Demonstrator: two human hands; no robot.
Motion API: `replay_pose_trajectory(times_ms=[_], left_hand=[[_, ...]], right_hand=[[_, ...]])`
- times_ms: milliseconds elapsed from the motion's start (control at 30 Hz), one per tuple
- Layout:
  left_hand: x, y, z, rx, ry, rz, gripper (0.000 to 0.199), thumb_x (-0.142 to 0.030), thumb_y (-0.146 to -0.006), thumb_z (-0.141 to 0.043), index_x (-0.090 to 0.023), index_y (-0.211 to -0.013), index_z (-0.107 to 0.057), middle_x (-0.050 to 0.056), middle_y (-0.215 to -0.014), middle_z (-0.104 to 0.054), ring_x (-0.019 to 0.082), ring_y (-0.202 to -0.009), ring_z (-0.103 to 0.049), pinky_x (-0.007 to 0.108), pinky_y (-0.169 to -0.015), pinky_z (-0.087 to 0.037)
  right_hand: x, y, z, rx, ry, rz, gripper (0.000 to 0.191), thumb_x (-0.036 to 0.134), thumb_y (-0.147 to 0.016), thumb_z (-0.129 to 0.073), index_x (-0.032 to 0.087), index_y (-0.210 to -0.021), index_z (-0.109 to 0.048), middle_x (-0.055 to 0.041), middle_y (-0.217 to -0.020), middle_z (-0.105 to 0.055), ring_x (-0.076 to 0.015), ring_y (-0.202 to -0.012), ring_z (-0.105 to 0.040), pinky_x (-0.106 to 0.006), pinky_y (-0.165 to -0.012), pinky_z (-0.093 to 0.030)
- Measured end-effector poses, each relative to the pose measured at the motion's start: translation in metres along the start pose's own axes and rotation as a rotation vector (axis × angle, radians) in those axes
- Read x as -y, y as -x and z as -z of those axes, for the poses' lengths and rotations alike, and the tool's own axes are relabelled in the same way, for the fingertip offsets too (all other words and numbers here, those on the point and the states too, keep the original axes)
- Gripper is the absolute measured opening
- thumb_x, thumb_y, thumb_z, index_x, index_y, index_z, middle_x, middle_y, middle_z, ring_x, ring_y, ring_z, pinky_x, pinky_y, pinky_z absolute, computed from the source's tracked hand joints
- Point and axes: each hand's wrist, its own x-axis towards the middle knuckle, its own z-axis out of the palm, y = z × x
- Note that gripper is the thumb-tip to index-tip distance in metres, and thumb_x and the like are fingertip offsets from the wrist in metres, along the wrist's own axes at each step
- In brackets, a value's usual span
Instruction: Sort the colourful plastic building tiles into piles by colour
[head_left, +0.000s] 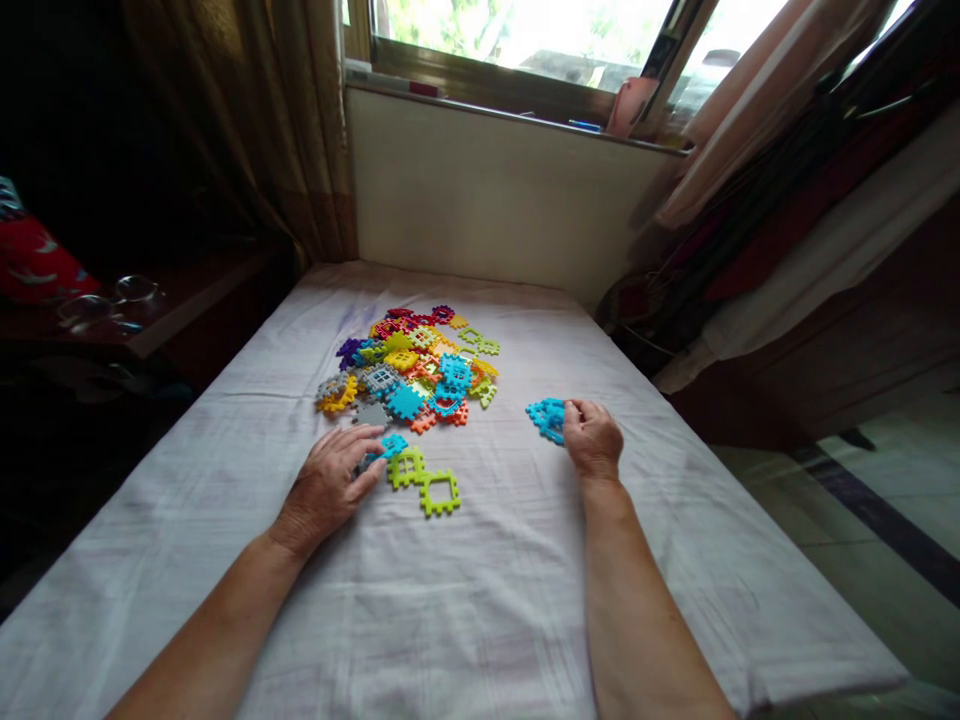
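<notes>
On the sheet-covered surface, my right hand (594,440) is closed around the right edge of some blue interlocking plastic pieces (546,418); the fingers hide part of them. To the left, my left hand (330,484) has its fingers and thumb curled about a smaller blue interlocking piece (393,444), partly covered by the fingertips. Right beside that hand lie a lime-green window-shaped piece (406,468) and a lime-green square frame (440,493), touching each other at a corner. Beyond both hands spreads a pile of multicoloured interlocking pieces (409,365).
A white sheet (480,610) covers the surface under the pieces. Against the far wall (495,190) is a window sill. Eyeglasses (112,300) rest on a dark side table (157,320) at left. Clothes (810,240) hang along the right.
</notes>
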Motion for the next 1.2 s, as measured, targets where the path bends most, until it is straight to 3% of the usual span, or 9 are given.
replay_pose_trajectory(times_ms=[133, 233, 333, 433, 533, 633, 867, 967, 1200], left_hand=[[-0.003, 0.001, -0.003, 0.033, 0.041, -0.044, 0.029, -0.043, -0.095, -0.046, -0.025, -0.099, -0.069, 0.006, -0.117, -0.073, 0.023, -0.112, -0.066, 0.047, -0.112, -0.04], [-0.005, 0.001, -0.005, 0.01, 0.067, -0.049, 0.029, -0.043, -0.096, -0.046, -0.025, -0.101, -0.069, 0.006, -0.117, -0.073, 0.021, -0.11, -0.066, 0.045, -0.108, -0.043], [-0.008, 0.0, -0.005, -0.001, 0.085, -0.054, 0.029, -0.043, -0.097, -0.046, -0.025, -0.103, -0.069, 0.005, -0.116, -0.073, 0.02, -0.108, -0.067, 0.042, -0.105, -0.046], [-0.009, 0.0, -0.005, -0.003, 0.077, -0.08, 0.029, -0.043, -0.098, -0.045, -0.026, -0.104, -0.068, 0.004, -0.114, -0.073, 0.02, -0.106, -0.068, 0.041, -0.104, -0.046], [-0.009, 0.001, -0.005, -0.035, 0.037, -0.096, 0.033, -0.045, -0.097, -0.047, -0.025, -0.117, -0.063, 0.006, -0.118, -0.072, 0.021, -0.109, -0.067, 0.042, -0.103, -0.047], [-0.013, 0.002, -0.008, -0.033, -0.043, -0.138, 0.046, -0.049, -0.094, -0.052, -0.024, -0.133, -0.055, 0.009, -0.128, -0.067, 0.024, -0.119, -0.062, 0.046, -0.109, -0.042], [-0.045, 0.003, -0.023, 0.278, -0.045, -0.396, 0.04, -0.045, -0.091, -0.058, -0.034, -0.129, -0.061, 0.004, -0.139, -0.061, 0.03, -0.133, -0.051, 0.055, -0.117, -0.025], [-0.052, 0.002, -0.025, 0.305, -0.037, -0.382, 0.03, -0.038, -0.093, -0.056, -0.036, -0.12, -0.067, 0.002, -0.131, -0.066, 0.028, -0.13, -0.054, 0.055, -0.117, -0.024], [-0.039, 0.0, -0.02, 0.143, -0.134, -0.282, 0.026, -0.028, -0.095, -0.05, -0.029, -0.112, -0.069, 0.003, -0.124, -0.07, 0.029, -0.124, -0.058, 0.058, -0.113, -0.029]], right_hand=[[0.05, 0.028, -0.012, 0.173, -0.223, 0.438, 0.023, 0.026, -0.091, -0.051, 0.021, -0.089, -0.073, -0.0066, -0.088, -0.072, -0.019, -0.082, -0.062, -0.03, -0.08, -0.047], [0.087, 0.054, -0.02, 0.311, -0.324, 0.727, 0.02, 0.029, -0.092, -0.056, 0.024, -0.103, -0.072, -0.0052, -0.093, -0.073, -0.018, -0.087, -0.063, -0.029, -0.082, -0.048], [0.11, 0.073, -0.025, 0.367, -0.307, 0.907, 0.026, 0.033, -0.093, -0.061, 0.024, -0.115, -0.069, -0.0053, -0.096, -0.073, -0.0178, -0.086, -0.063, -0.028, -0.079, -0.048], [0.118, 0.08, -0.029, 0.336, -0.265, 0.976, 0.021, 0.033, -0.096, -0.056, 0.025, -0.108, -0.071, -0.004, -0.087, -0.072, -0.0163, -0.078, -0.061, -0.026, -0.073, -0.047], [0.111, 0.072, -0.029, 0.237, -0.269, 0.929, 0.021, 0.031, -0.098, -0.053, 0.025, -0.101, -0.073, -0.0031, -0.084, -0.072, -0.0152, -0.076, -0.061, -0.025, -0.073, -0.045], [0.084, 0.05, -0.023, 0.083, -0.237, 0.712, 0.021, 0.03, -0.097, -0.053, 0.024, -0.099, -0.074, -0.0042, -0.087, -0.074, -0.0165, -0.08, -0.063, -0.026, -0.076, -0.045], [0.002, 0.006, -0.01, -0.092, -0.04, 0.116, 0.023, 0.03, -0.084, -0.056, 0.021, -0.092, -0.076, -0.0069, -0.086, -0.074, -0.0208, -0.077, -0.062, -0.031, -0.075, -0.046], [-0.008, 0.005, -0.01, -0.06, -0.011, 0.051, 0.025, 0.028, -0.078, -0.056, 0.021, -0.092, -0.076, -0.006, -0.089, -0.074, -0.0214, -0.079, -0.061, -0.031, -0.076, -0.046], [-0.003, 0.007, -0.011, -0.006, 0.041, 0.034, 0.028, 0.019, -0.073, -0.053, 0.022, -0.089, -0.076, -0.0071, -0.092, -0.072, -0.0238, -0.087, -0.059, -0.033, -0.079, -0.045]])
